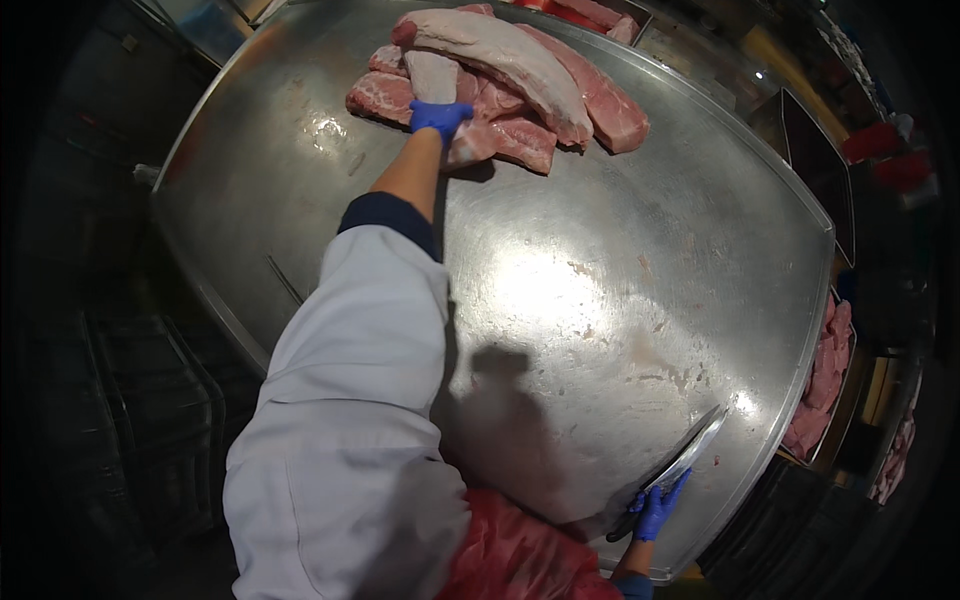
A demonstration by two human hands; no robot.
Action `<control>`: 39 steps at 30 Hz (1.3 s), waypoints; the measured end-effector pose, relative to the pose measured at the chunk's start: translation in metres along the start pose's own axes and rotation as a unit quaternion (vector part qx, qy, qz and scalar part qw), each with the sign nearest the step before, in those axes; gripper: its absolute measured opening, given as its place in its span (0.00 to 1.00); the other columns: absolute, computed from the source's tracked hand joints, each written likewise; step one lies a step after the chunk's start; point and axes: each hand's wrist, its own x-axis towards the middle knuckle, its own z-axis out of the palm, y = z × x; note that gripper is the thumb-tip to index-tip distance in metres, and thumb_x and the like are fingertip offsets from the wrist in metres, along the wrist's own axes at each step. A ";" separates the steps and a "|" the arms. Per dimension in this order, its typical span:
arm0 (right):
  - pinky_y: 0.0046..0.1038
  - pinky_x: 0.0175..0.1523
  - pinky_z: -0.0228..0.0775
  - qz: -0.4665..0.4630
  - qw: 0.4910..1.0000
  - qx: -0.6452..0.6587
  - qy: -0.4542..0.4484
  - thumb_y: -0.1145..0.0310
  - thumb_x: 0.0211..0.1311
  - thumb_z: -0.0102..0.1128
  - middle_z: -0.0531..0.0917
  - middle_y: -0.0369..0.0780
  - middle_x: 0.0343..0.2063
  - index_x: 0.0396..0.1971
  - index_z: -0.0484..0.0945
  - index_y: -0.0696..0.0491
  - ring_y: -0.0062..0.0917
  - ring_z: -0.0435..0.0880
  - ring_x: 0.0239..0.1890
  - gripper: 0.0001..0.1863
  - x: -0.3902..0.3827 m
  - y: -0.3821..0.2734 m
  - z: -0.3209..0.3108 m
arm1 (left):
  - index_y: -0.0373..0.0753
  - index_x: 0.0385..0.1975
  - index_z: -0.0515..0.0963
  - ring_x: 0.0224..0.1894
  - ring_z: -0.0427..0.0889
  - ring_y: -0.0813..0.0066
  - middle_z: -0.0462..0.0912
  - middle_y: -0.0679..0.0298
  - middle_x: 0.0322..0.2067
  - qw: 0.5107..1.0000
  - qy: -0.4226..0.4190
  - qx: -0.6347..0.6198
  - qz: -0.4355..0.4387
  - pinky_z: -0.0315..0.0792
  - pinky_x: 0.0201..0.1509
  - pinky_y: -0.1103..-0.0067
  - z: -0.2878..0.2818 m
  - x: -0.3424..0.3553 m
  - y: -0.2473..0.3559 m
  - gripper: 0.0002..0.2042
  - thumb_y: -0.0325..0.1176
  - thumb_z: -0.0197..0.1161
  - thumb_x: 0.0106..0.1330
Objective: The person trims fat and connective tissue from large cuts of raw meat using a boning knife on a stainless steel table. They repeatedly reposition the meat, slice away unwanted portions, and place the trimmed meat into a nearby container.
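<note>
At the lower edge, nearest us, is a red apron [510, 555], with our white sleeve [345, 350] rising beside it to a dark cuff [390, 218]. Low on the right, our right hand [653, 512], in a blue glove, has its fingers closed on a knife [690, 450] around the handle, one finger stretched along the blade, which points up and to the right over the metal bench [700, 250]. Black crates [150, 400] stand beyond the bench's left side, and off its right side a tray of pink meat [822, 380] sits near the rim. Our left arm reaches well across the metal, where the blue-gloved left hand [440, 118] lies on the near end of a pale strip [432, 75] in the meat pile; we cannot tell whether its fingers are clamped on it. The pile lies at the bench's far side: pink pieces [525, 142] nearest, then a long fat-covered cut [500, 55] across them, and a pinker slab [612, 108] to its right. Past the far rim is another tray of meat [600, 14].
</note>
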 end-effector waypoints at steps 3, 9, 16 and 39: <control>0.18 0.26 0.66 -0.038 0.999 -0.014 -0.008 0.83 0.63 0.48 0.73 0.39 0.57 0.78 0.47 0.41 0.17 0.70 0.24 0.44 0.004 0.021 -0.013 | 0.30 0.62 0.60 0.58 0.79 0.47 0.76 0.40 0.57 0.979 -0.006 0.159 0.126 0.76 0.61 0.63 -0.049 0.011 -0.048 0.54 0.46 0.83 0.33; 0.19 0.35 0.71 -0.055 0.998 -0.017 -0.016 0.85 0.61 0.48 0.61 0.38 0.71 0.78 0.48 0.44 0.19 0.73 0.36 0.45 -0.009 -0.005 0.006 | 0.32 0.65 0.60 0.58 0.78 0.44 0.76 0.38 0.56 0.915 -0.111 0.315 0.225 0.74 0.62 0.61 -0.119 -0.070 -0.108 0.58 0.49 0.83 0.31; 0.26 0.59 0.70 -0.104 0.992 -0.024 -0.060 0.84 0.61 0.50 0.57 0.43 0.73 0.77 0.47 0.50 0.30 0.71 0.62 0.44 0.005 0.000 0.001 | 0.34 0.72 0.47 0.54 0.77 0.39 0.72 0.38 0.53 0.876 -0.156 0.396 0.224 0.74 0.58 0.58 -0.139 -0.276 -0.182 0.68 0.56 0.84 0.33; 0.22 0.21 0.70 -0.024 0.990 0.132 -0.044 0.78 0.67 0.51 0.79 0.37 0.25 0.78 0.43 0.39 0.16 0.73 0.19 0.44 0.006 -0.014 -0.071 | 0.32 0.60 0.72 0.49 0.83 0.55 0.83 0.48 0.46 0.871 -0.395 0.192 0.222 0.75 0.60 0.64 0.089 -0.397 -0.068 0.39 0.45 0.74 0.46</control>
